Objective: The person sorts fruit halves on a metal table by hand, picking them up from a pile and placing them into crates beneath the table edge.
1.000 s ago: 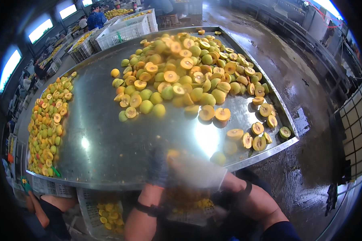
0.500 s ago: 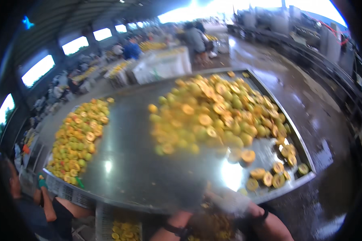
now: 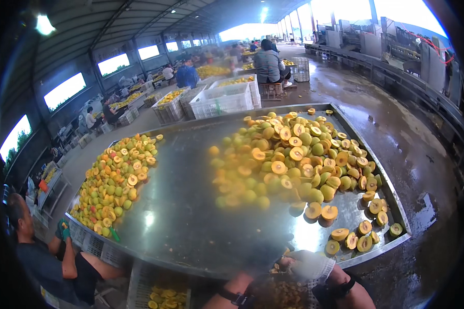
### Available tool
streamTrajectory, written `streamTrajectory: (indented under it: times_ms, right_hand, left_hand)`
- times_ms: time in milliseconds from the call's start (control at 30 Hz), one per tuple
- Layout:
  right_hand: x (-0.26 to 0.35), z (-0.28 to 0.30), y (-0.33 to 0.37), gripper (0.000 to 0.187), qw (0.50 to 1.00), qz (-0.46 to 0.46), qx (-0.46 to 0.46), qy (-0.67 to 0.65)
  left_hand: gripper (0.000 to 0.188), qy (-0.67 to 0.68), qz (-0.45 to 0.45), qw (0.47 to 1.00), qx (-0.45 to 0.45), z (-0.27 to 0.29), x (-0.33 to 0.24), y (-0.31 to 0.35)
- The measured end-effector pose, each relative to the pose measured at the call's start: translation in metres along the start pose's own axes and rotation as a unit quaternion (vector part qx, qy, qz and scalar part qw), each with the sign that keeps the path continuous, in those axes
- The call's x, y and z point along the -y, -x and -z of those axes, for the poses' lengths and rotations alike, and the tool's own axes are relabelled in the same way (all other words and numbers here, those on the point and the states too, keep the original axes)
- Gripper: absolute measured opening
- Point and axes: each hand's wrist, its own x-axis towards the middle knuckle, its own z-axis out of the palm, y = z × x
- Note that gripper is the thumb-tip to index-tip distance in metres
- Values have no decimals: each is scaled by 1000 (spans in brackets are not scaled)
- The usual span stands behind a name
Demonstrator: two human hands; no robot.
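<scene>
My right hand (image 3: 310, 265), in a whitish glove, is at the near edge of a metal table (image 3: 175, 206). Its fingers are drawn together around something I cannot make out. Close beside it is my left hand (image 3: 265, 257), dark and smeared, so its fingers cannot be read. A dark watch (image 3: 237, 298) is on my left wrist. Below both hands is a blurred mass of brownish fruit bits (image 3: 287, 294). A large heap of halved yellow-green stone fruit (image 3: 294, 154) covers the table's right side, several loose halves (image 3: 364, 243) lying nearest my right hand.
Another fruit pile (image 3: 116, 180) lies along the table's left edge, with a green-handled tool (image 3: 114, 235) beside it. A seated co-worker (image 3: 41, 257) is at the lower left. A crate of fruit pieces (image 3: 167, 297) stands below the near edge. White crates (image 3: 221, 100) stand beyond the table.
The view has tilted up slightly, and the table and piles now sit lower and farther right in it. Both hands remain close together at the near edge. The picture is sharper.
</scene>
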Motion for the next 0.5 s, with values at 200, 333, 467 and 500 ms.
streamTrajectory:
  times_ms: [200,333,467,500]
  right_hand:
    - [9,10,5,41,998,-45,38,-31]
    - [19,14,12,43,992,-95,69,-53]
    - [18,11,21,46,994,-89,34,-50]
    - [16,13,24,46,995,-78,35,-53]
  left_hand:
    - [41,385,267,878,96,42,-32,-29]
    - [39,463,288,831,112,41,-29,-24]
    - [36,439,254,857,88,27,-28,-17]
    - [35,413,247,871,98,19,-25,-14]
